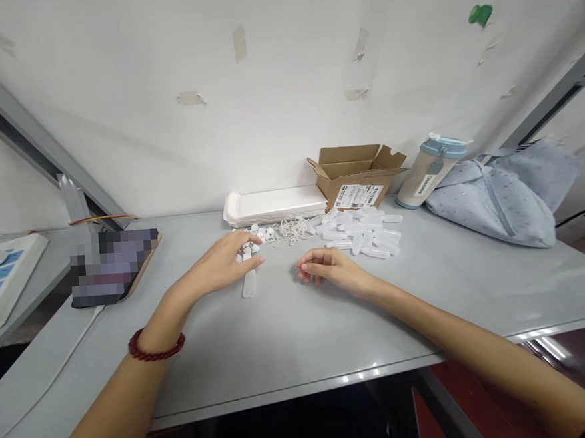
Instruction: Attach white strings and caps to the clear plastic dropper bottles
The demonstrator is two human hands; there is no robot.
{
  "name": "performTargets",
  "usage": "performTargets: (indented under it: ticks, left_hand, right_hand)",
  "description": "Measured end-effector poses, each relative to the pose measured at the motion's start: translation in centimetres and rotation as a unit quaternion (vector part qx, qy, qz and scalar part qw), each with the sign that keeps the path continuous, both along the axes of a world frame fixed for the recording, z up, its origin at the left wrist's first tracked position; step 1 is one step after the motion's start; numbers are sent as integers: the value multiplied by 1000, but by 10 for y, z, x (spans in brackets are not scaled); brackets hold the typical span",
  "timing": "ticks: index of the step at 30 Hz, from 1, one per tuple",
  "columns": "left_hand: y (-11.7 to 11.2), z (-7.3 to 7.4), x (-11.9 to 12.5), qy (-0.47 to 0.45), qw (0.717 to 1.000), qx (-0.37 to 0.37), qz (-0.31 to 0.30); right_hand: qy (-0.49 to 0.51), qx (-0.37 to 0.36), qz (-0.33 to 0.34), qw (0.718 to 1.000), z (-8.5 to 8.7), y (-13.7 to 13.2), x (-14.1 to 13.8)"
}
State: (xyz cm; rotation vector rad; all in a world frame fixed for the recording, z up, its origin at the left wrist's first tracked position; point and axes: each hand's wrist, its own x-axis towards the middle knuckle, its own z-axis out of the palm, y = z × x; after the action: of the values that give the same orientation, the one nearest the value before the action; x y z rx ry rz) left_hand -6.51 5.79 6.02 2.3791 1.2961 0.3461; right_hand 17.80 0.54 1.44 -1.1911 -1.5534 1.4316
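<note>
Left of the cardboard box point(354, 171) and nearer the viewer, left hand point(225, 264) laid palm-down, loosely spread over some of the small white caps point(264, 233), touching them, not visibly gripping. Just under its fingertips, one lone white tube point(249, 284), flat on the surface point(301, 338). Right hand point(329, 268) straight in front of the box, fingers curled inward, half clenched. Impossible to tell whether empty or grasping something small.

Risks, as a guess: round tubes in the heap point(363, 231) directly before the box likely to roll if nudged by the right wrist. Caps light enough to scatter under a sweeping left palm. Thin loops point(293, 229) between caps and heap liable to snag on fingers and drag pieces along.

Counted: two hands, one bead bracelet point(156, 345) on the left wrist, one box, one stack of white trays point(271, 206) just beside the box's left, one lidded flask point(432, 169) and one blue bag point(501, 198) to its right, one lone tube, roughly two dozen tubes heaped — too overlapped for an exact figure — and a dozen-odd caps.
</note>
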Motion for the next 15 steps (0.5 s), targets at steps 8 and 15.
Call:
performTargets:
  ticks: [8,15]
  left_hand:
    - [21,-37,18,-50,993,102,-37]
    - [12,-26,21,-115,985,127,29]
  right_hand:
    - [-376,334,-26,864,1,7,12]
    - [-648,336,-68,680,17,8,31]
